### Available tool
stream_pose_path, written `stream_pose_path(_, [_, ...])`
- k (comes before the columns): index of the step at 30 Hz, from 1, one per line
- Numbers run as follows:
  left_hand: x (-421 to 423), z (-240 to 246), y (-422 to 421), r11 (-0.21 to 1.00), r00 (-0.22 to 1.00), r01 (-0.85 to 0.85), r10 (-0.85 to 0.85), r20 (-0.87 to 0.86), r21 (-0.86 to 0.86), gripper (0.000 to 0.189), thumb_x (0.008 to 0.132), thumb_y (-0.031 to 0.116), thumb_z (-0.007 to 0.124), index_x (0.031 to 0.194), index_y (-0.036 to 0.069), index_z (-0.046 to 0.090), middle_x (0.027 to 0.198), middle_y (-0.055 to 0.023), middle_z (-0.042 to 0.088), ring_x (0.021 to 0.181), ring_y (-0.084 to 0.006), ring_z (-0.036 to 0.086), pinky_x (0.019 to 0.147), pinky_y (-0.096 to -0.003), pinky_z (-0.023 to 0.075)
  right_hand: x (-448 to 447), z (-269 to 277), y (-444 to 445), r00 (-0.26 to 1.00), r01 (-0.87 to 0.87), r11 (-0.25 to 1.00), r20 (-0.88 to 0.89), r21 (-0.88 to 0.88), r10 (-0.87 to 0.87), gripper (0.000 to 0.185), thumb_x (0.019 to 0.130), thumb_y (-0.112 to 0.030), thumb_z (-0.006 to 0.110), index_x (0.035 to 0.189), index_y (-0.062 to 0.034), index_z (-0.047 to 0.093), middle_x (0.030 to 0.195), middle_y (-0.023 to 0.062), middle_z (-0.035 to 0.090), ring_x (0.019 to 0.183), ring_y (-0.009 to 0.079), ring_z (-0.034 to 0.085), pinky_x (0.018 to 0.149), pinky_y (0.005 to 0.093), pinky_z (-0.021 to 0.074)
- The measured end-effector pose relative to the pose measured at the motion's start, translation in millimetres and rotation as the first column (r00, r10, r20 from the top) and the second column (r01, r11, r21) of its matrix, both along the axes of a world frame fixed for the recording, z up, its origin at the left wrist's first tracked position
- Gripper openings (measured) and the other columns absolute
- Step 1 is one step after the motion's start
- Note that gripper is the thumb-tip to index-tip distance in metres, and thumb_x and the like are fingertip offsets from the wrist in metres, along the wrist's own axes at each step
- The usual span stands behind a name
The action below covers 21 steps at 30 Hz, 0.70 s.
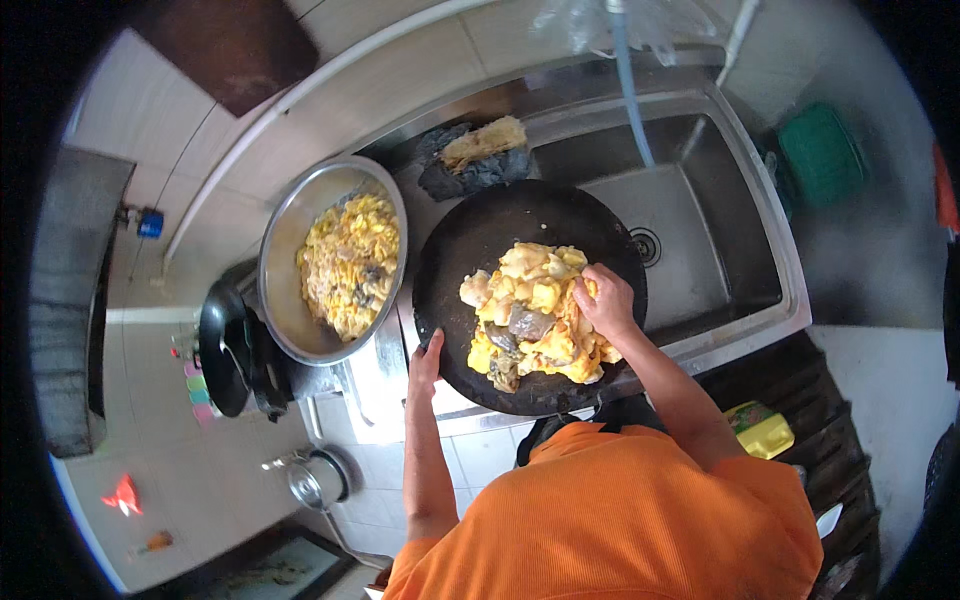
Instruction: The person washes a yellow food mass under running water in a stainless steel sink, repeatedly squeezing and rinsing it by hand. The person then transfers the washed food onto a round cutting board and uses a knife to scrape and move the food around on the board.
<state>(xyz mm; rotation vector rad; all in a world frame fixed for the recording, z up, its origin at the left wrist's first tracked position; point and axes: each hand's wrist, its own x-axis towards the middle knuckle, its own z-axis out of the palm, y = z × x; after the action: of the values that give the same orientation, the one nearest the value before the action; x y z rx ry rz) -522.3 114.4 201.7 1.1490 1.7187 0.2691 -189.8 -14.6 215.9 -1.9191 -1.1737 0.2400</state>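
A large round dark chopping board (457,255) is tilted over the counter, overlapping the near left part of the sink. My left hand (425,365) grips its left rim, thumb on the top face. On the board lies a heap of yellow and whitish pieces, seemingly raw poultry (536,315), with some grey-dark bits among them. My right hand (607,304) is curled against the heap's right side; the pieces partly hide its fingers. Left of the board, a steel bowl (274,300) holds more small-cut yellow and pale pieces (349,262).
Behind the board are a dark plastic bag (450,180) and a tan block-like thing (486,142). A blue hose (630,90) hangs into the steel sink (697,217). At left stands a black wok (223,349); a metal pot (315,480) sits lower. A yellow container (769,439) lies at right.
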Motion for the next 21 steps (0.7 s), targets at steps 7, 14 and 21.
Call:
stream_pose_path(7, [2.9,9.9,-5.2,0.890,0.820,0.407,-0.258,-0.511,0.204,0.065,0.088,0.059,0.055,0.086,-0.006,0.059,0.078,-0.0301,0.065,0.080,-0.0445,0.066,0.071,-0.0505,0.0525,-2.7,-2.0,2.3,0.999,-0.018,1.000,0.044,-0.013,0.019,0.019,0.086,-0.024,0.060,0.083,-0.0052,0.060,0.081,0.0129,0.061,0.076,0.0378,0.061,0.065,0.0455,0.0479])
stream_pose_path(14, [-12.3,12.8,-43.6,0.867,0.895,0.336,-0.171,-0.412,0.369,0.041,0.093,0.042,0.056,0.092,0.002,0.057,0.081,-0.0277,0.066,0.078,-0.0462,0.064,0.069,-0.0511,0.0508,5.6,12.3,-4.9,0.985,-0.163,0.983,-0.078,-0.085,0.156,0.026,0.084,-0.026,0.067,0.095,-0.0027,0.061,0.102,0.0157,0.057,0.097,0.0330,0.057,0.084,0.0406,0.0455])
stream_pose_path(21, [-83.5,20.3,-92.3,0.676,0.865,0.386,-0.029,-0.502,0.628,0.015,0.084,0.015,0.063,0.095,0.006,0.058,0.089,-0.0169,0.056,0.086,-0.0375,0.056,0.073,-0.0478,0.0465,-1.7,48.2,-12.9,0.973,-0.226,0.949,-0.015,-0.219,0.229,0.040,0.082,-0.023,0.071,0.115,-0.0052,0.057,0.121,0.0161,0.053,0.113,0.0341,0.053,0.096,0.0403,0.0437])
